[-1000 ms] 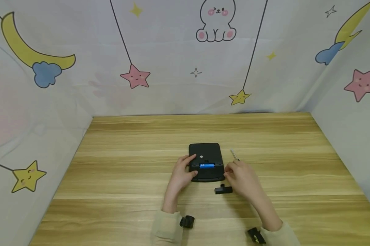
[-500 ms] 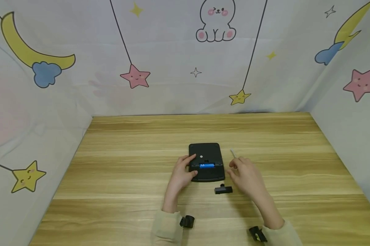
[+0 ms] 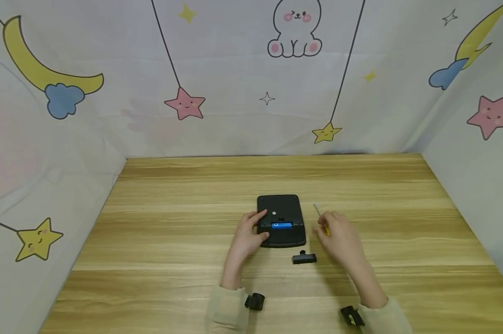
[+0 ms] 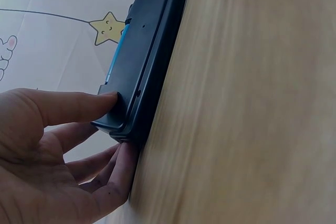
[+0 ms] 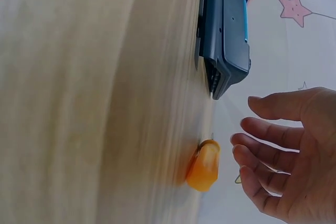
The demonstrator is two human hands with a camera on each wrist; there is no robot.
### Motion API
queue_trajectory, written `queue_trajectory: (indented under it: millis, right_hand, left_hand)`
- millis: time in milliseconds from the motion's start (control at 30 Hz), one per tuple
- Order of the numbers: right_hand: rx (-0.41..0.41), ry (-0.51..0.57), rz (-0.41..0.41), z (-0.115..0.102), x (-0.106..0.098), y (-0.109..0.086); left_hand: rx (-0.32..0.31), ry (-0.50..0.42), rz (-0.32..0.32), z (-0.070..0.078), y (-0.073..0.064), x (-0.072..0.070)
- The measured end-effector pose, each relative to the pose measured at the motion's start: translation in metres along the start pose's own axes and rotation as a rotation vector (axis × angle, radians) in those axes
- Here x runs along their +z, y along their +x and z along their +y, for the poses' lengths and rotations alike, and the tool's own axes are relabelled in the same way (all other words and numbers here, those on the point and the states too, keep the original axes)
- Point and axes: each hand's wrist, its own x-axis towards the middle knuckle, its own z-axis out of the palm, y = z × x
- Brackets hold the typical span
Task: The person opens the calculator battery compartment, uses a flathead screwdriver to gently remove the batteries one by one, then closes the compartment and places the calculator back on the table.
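Observation:
A black calculator (image 3: 280, 206) lies face down on the table, its battery compartment uncovered with a blue battery (image 3: 281, 226) inside. My left hand (image 3: 248, 229) holds its left edge; in the left wrist view the thumb (image 4: 79, 106) presses on the back while the other fingers lie at the edge. To the right, my right hand (image 3: 339, 236) hovers over a screwdriver (image 3: 317, 208) with a yellow-orange handle (image 5: 203, 166). The right wrist view shows its fingers loosely bent and apart from that handle. The small black battery cover (image 3: 304, 258) lies just in front of the calculator.
The wooden table (image 3: 172, 222) is bordered by white cloth walls (image 3: 235, 130) printed with stars and moons. Black camera mounts sit at both wrists, the left mount (image 3: 255, 301) and the right mount (image 3: 352, 316), near the pale sleeves.
My right hand has moved away from the calculator's right edge, rightward and slightly back, over the screwdriver handle. The left hand, calculator and battery cover have stayed put.

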Motion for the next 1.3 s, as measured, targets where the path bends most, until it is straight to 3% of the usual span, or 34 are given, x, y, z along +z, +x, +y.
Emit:
queue_trajectory:
  millis: [667, 1000, 1300]
  right_hand:
    - [0.054, -0.009, -0.019, 0.015, -0.007, 0.007]
    - [0.079, -0.025, -0.083, 0.018, -0.009, 0.008]
    - [0.155, -0.041, -0.159, 0.018, -0.011, 0.011]
  left_hand:
    - [0.003, 0.000, 0.000, 0.000, 0.000, 0.000]
    - [0.000, 0.005, 0.000, -0.002, 0.001, 0.001]
    - [0.009, 0.004, 0.000, -0.002, 0.001, 0.000]
